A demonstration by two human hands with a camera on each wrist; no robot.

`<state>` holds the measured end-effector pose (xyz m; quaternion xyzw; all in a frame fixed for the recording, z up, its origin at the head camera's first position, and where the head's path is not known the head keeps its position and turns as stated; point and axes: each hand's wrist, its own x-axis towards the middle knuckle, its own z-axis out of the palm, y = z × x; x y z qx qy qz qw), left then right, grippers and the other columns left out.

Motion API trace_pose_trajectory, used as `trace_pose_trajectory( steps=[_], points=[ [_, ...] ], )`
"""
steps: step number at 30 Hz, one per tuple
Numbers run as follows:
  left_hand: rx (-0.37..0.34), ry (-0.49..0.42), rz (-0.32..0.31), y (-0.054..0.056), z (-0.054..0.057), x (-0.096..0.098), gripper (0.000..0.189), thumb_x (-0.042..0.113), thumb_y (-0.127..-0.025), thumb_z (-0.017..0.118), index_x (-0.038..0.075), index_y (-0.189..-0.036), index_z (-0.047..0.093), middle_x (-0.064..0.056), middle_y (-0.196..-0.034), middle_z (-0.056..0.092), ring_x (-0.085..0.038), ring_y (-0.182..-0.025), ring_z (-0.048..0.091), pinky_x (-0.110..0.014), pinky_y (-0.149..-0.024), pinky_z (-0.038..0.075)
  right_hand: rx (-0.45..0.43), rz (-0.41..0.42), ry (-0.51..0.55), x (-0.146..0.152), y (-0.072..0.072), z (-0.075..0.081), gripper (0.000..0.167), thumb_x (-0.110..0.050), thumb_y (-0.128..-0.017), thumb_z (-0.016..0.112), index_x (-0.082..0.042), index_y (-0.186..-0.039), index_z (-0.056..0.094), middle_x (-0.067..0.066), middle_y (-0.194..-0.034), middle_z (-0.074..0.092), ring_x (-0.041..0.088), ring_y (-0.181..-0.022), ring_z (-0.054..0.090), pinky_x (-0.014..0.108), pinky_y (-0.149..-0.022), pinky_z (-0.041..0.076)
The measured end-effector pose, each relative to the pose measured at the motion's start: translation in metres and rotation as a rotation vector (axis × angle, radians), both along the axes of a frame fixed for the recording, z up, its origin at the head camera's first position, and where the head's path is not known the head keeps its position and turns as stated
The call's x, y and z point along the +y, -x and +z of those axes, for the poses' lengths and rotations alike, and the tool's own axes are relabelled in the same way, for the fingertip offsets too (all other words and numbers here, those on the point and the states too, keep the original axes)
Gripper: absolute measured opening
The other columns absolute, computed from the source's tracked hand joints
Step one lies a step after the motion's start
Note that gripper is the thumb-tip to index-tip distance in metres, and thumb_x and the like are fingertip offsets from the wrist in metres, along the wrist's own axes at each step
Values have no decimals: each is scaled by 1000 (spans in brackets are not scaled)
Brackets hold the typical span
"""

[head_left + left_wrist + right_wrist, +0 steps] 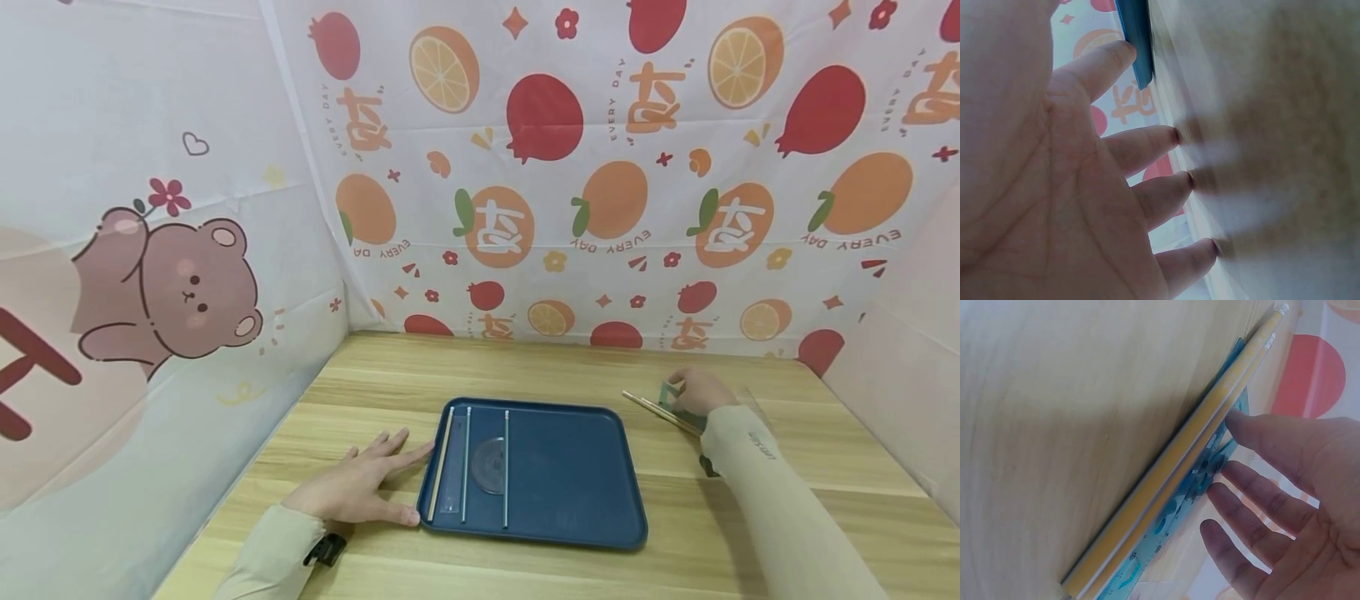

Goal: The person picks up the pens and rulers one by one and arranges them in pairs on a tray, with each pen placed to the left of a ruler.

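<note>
My left hand point(360, 483) lies with fingers spread on the table, index finger and thumb at the left rim of a blue tray point(570, 475). In the tray lie a gold pencil point(441, 467), two teal pencils point(506, 471), a clear ruler point(451, 475) and a clear round-edged protractor point(487, 465). Right of the tray, my right hand point(701, 392) pinches a green translucent set square point(666, 394) between thumb and fingers. Two gold pencils point(1175, 462) lie along this set square point(1166, 515), overlapping it in the right wrist view.
The wooden table point(390, 367) meets a fruit-print curtain point(555, 250) at the back and a bear-print curtain point(187, 292) at the left. A clear flat piece point(757, 404) shows just beyond my right wrist.
</note>
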<state>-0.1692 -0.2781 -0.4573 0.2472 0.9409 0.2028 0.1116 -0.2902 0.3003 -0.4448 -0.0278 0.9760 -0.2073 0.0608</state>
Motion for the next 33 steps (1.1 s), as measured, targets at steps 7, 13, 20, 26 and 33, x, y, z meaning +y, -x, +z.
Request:
trace_pose_trajectory(
  steps=[7, 13, 20, 26, 33],
  points=[
    [-8, -5, 3, -1, 2, 1, 103, 72, -81, 81, 32, -167, 41, -31, -174, 26, -61, -160, 18, -91, -115, 14, -1, -19, -13, -5, -3, 5, 55, -14, -93, 77, 14, -137, 60, 34, -124, 72, 47, -112, 71, 62, -97, 57],
    [-6, -3, -2, 0, 2, 0, 103, 72, -81, 81, 31, -167, 41, -31, -174, 26, -61, -160, 19, -91, -115, 15, 9, -42, -44, -6, -2, 2, 61, -19, -92, 80, 15, -138, 59, 36, -130, 69, 51, -117, 69, 65, -98, 56],
    [2, 5, -10, -1, 4, 2, 102, 72, -82, 81, 33, -167, 40, -32, -173, 26, -61, -160, 20, -91, -114, 16, 4, -83, -40, -8, -1, 2, 62, -17, -91, 80, 14, -140, 58, 37, -141, 62, 55, -126, 62, 68, -103, 53],
    [2, 7, -9, -1, 3, 1, 102, 70, -82, 82, 32, -167, 40, -33, -173, 26, -62, -159, 19, -92, -113, 16, 10, -80, 5, -10, -1, 1, 62, -13, -90, 79, 15, -140, 56, 39, -144, 58, 58, -128, 59, 68, -105, 52],
    [-8, 4, -4, 1, 2, 2, 103, 72, -81, 81, 31, -167, 41, -31, -174, 26, -61, -160, 19, -91, -114, 15, 0, -102, 49, -9, -1, -2, 64, -10, -90, 79, 13, -145, 53, 41, -148, 53, 60, -132, 55, 70, -107, 50]
  ],
)
